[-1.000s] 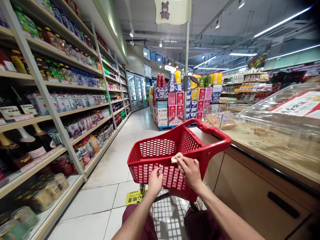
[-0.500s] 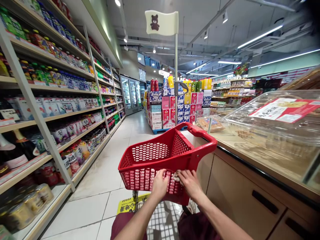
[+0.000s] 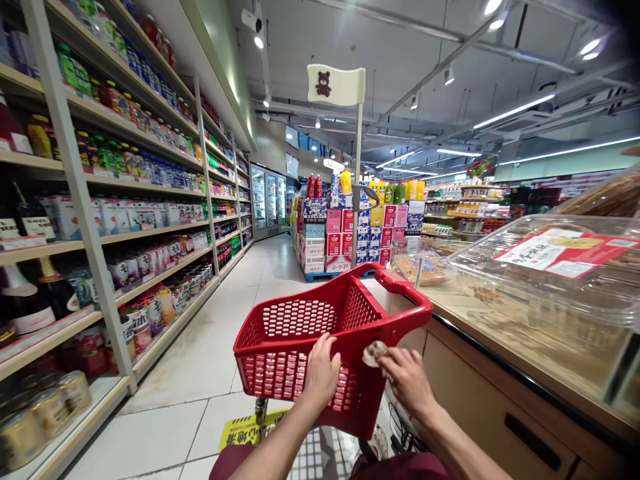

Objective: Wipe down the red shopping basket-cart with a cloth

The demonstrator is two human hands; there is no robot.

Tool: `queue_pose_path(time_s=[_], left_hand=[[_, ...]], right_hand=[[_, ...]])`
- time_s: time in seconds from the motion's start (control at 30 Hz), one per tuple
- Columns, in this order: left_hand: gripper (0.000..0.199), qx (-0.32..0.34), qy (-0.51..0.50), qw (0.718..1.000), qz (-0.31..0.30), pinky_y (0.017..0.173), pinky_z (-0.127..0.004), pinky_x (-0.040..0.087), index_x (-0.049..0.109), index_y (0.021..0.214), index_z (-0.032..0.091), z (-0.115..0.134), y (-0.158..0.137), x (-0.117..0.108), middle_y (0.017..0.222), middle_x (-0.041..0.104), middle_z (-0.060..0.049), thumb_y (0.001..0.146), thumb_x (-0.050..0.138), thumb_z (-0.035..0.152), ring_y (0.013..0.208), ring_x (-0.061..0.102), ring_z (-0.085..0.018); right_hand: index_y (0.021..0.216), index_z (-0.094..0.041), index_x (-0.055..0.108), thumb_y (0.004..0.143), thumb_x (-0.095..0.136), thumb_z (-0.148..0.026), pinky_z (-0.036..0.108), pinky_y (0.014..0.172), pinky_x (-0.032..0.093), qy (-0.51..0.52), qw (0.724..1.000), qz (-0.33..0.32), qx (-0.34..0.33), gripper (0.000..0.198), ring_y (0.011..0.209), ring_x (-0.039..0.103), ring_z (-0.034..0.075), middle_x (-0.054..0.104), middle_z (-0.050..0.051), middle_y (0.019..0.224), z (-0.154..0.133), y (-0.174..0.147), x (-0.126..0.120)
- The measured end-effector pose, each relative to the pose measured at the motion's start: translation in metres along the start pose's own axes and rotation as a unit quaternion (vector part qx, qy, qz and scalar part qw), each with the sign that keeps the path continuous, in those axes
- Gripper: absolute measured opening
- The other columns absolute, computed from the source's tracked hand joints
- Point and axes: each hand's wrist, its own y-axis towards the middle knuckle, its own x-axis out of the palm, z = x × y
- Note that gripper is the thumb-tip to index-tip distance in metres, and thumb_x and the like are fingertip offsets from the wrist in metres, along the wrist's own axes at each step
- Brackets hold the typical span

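Note:
A red plastic shopping cart (image 3: pixel 300 343) with a perforated basket stands right in front of me, side-on. My left hand (image 3: pixel 323 370) grips the basket's upper rim, thumb lower down against the side. Pinched in the fingertips of my right hand (image 3: pixel 407 381) is a crumpled, whitish cloth (image 3: pixel 374 353) with dark smudges. That cloth is at the basket's side, below the handle; whether it touches the plastic I cannot tell. A cream flag with a bear (image 3: pixel 337 85) rises on a pole from the cart.
Drink shelves (image 3: pixel 145 233) line the left side. At right runs a wooden counter (image 3: pixel 480 387) with clear food boxes (image 3: pixel 545 260). Stacked drink cartons (image 3: pixel 340 243) stand ahead. A yellow wet-floor sign (image 3: pixel 233 433) and cables (image 3: pixel 397 427) are low beside the cart.
My right hand has moved right along the basket's side with the cloth, away from my left hand. The left hand stays at the rim. The view has tilted up slightly.

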Motion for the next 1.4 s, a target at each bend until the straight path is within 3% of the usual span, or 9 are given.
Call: queue_pose_path(time_s=[0.17,0.4,0.5,0.57,0.7,0.9,1.1,1.27,1.4], left_hand=[[0.039,0.040,0.038,0.998,0.015,0.104,-0.040,0.028,0.052,0.114,0.014,0.009,0.005,0.006,0.130,0.045,-0.010,0.076,0.041,0.016,0.122,0.038,-0.020],[0.038,0.070,0.063,0.996,-0.002,0.102,-0.043,0.031,0.051,0.113,0.018,0.009,0.001,0.018,0.131,0.045,-0.009,0.076,0.043,0.017,0.122,0.038,-0.021],[0.037,0.073,0.067,0.995,0.005,0.101,-0.044,0.031,0.051,0.113,0.018,0.008,0.002,0.022,0.130,0.045,-0.010,0.076,0.044,0.016,0.121,0.038,-0.021],[0.037,0.078,0.070,0.994,0.006,0.101,-0.045,0.031,0.051,0.113,0.018,0.009,0.002,0.026,0.130,0.044,-0.010,0.076,0.043,0.016,0.122,0.038,-0.021],[0.040,0.104,0.086,0.991,-0.010,0.102,-0.046,0.029,0.049,0.115,0.017,0.008,-0.003,0.030,0.132,0.043,-0.010,0.075,0.044,0.014,0.124,0.035,-0.022],[0.047,0.118,0.137,0.984,-0.007,0.104,-0.048,0.024,0.041,0.123,0.016,0.011,-0.004,0.024,0.138,0.034,-0.011,0.077,0.043,0.014,0.129,0.026,-0.023],[0.048,0.146,0.179,0.973,-0.011,0.104,-0.049,0.023,0.041,0.124,0.018,0.006,-0.007,0.015,0.139,0.032,-0.009,0.076,0.043,0.013,0.130,0.023,-0.022],[0.050,0.103,0.219,0.970,0.009,0.104,-0.050,0.022,0.037,0.127,0.016,-0.017,-0.012,0.005,0.139,0.032,-0.012,0.078,0.042,0.013,0.130,0.023,-0.024],[0.051,0.107,0.235,0.966,-0.004,0.104,-0.050,0.021,0.035,0.129,0.018,-0.030,-0.017,-0.002,0.141,0.030,-0.010,0.078,0.040,0.014,0.131,0.021,-0.023]], right_hand=[[0.102,-0.022,0.060,0.077,0.047,-0.023,0.035,0.080,0.028,-0.075,0.980,0.130,0.128,0.028,0.091,0.046,0.021,0.056,0.008,0.102,0.034,0.038,-0.014],[0.083,-0.026,0.064,0.072,0.047,-0.011,0.031,0.079,0.029,0.013,1.000,-0.018,0.007,0.025,0.084,0.048,0.016,0.060,0.002,0.090,0.017,0.006,-0.013],[0.092,-0.022,0.063,0.074,0.048,-0.018,0.034,0.079,0.029,-0.038,0.988,0.089,0.122,0.025,0.092,0.047,0.020,0.057,0.006,0.100,0.037,0.015,-0.025],[0.094,-0.021,0.062,0.074,0.047,-0.019,0.033,0.076,0.030,-0.059,0.979,0.102,0.165,0.025,0.090,0.047,0.021,0.056,0.007,0.100,0.042,0.015,-0.026],[0.082,-0.026,0.064,0.072,0.048,-0.012,0.030,0.076,0.029,0.015,0.999,-0.049,0.017,0.024,0.082,0.048,0.016,0.060,0.002,0.090,0.020,-0.002,-0.015],[0.103,-0.021,0.060,0.077,0.048,-0.023,0.035,0.079,0.030,-0.055,0.980,0.117,0.153,0.028,0.092,0.047,0.021,0.056,0.008,0.105,0.026,0.023,-0.022],[0.095,-0.025,0.063,0.073,0.048,-0.009,0.031,0.078,0.029,-0.008,1.000,-0.016,0.005,0.030,0.084,0.048,0.016,0.061,0.003,0.092,-0.009,0.018,-0.009],[0.102,-0.022,0.061,0.077,0.048,-0.016,0.034,0.082,0.027,-0.026,0.995,0.073,0.070,0.029,0.094,0.046,0.020,0.059,0.006,0.103,-0.013,0.031,-0.004],[0.095,-0.025,0.063,0.076,0.049,-0.015,0.034,0.081,0.027,-0.019,0.999,-0.030,-0.007,0.026,0.089,0.046,0.019,0.061,0.004,0.097,-0.030,0.019,0.012]])
